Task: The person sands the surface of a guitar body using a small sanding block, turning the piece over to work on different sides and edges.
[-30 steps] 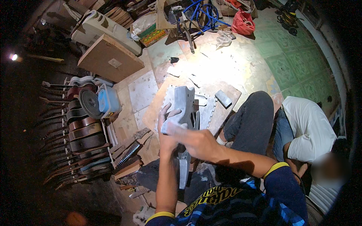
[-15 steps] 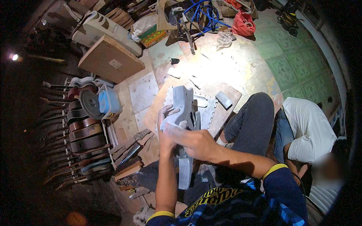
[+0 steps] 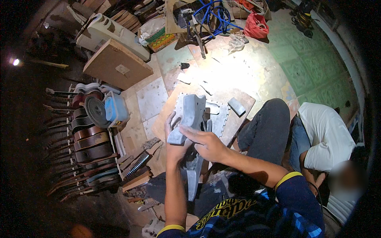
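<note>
A grey guitar body (image 3: pixel 191 113) with a curved edge stands tilted on its side in front of me, its lower end between my legs. My left hand (image 3: pixel 174 149) is wrapped round its left side and steadies it, with the fingers showing beyond the edge. My right hand (image 3: pixel 208 146) presses against the curved edge near the middle, fingers held together and partly bent. Whatever may lie under those fingertips is hidden. To the right, a grey rectangular block (image 3: pixel 237 107) rests on the board.
Beneath the body lies a board (image 3: pixel 248 98) with a jigsaw-edged mat (image 3: pixel 220 123). Guitars (image 3: pixel 91 144) hang in a rack at left, beside a blue tub (image 3: pixel 115 107). A large brown box (image 3: pixel 115 63) stands farther back. At right sits another person in a white shirt (image 3: pixel 327 133).
My right hand has shifted right along the edge of the guitar body and is less blurred. The body has tilted slightly, showing more of its curved edge.
</note>
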The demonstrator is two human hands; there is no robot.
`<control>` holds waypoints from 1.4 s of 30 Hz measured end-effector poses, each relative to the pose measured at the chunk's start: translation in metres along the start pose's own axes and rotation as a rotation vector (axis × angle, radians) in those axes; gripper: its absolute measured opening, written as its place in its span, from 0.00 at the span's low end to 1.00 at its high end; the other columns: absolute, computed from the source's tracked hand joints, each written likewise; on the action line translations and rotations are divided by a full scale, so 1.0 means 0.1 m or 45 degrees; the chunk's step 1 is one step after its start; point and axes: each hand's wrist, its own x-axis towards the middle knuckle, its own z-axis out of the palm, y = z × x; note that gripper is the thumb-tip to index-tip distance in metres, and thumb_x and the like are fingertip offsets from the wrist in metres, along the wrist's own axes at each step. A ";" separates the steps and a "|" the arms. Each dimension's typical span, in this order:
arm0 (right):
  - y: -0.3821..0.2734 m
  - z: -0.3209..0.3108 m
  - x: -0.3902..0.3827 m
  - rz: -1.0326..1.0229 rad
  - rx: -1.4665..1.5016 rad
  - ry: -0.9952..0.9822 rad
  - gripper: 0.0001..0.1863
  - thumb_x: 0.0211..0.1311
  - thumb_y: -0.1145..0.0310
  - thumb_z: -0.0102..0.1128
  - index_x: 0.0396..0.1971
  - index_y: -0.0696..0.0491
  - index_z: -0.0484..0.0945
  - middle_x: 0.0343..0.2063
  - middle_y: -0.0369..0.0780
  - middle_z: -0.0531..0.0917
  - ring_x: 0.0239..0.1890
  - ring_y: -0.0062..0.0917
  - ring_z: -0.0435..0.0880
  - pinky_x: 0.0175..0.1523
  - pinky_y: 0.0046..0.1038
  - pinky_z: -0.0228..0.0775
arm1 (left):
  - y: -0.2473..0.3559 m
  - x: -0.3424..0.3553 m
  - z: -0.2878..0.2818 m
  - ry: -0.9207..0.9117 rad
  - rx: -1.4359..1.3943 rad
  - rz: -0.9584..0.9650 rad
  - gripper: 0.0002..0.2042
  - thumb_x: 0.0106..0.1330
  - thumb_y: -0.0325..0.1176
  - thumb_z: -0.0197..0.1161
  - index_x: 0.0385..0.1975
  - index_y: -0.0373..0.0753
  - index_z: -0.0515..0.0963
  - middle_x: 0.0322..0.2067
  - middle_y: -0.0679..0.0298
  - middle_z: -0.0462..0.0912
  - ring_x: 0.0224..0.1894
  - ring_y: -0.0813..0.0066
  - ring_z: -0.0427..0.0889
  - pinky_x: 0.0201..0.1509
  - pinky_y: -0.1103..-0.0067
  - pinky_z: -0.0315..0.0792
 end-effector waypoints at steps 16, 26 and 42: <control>0.42 -0.55 0.24 -0.080 -0.766 -0.267 0.39 0.46 0.82 0.61 0.63 0.42 0.75 0.62 0.36 0.78 0.52 0.35 0.86 0.48 0.33 0.84 | -0.24 0.00 -0.14 -0.259 0.742 0.463 0.44 0.45 0.25 0.70 0.69 0.35 0.62 0.69 0.51 0.63 0.62 0.57 0.76 0.68 0.70 0.68; 0.77 -0.82 0.40 -0.173 -0.828 -0.217 0.39 0.47 0.83 0.60 0.63 0.35 0.76 0.61 0.36 0.79 0.52 0.38 0.85 0.55 0.37 0.81 | -0.02 0.07 0.06 -0.164 0.371 0.279 0.52 0.43 0.25 0.73 0.73 0.40 0.53 0.56 0.49 0.78 0.61 0.64 0.76 0.66 0.71 0.69; 0.39 -0.56 0.24 0.061 -0.717 -0.203 0.36 0.52 0.79 0.54 0.66 0.43 0.71 0.67 0.38 0.73 0.52 0.43 0.83 0.57 0.40 0.78 | 0.05 0.40 -0.16 -0.288 0.482 0.004 0.54 0.43 0.38 0.81 0.73 0.40 0.56 0.57 0.46 0.80 0.61 0.50 0.78 0.64 0.64 0.71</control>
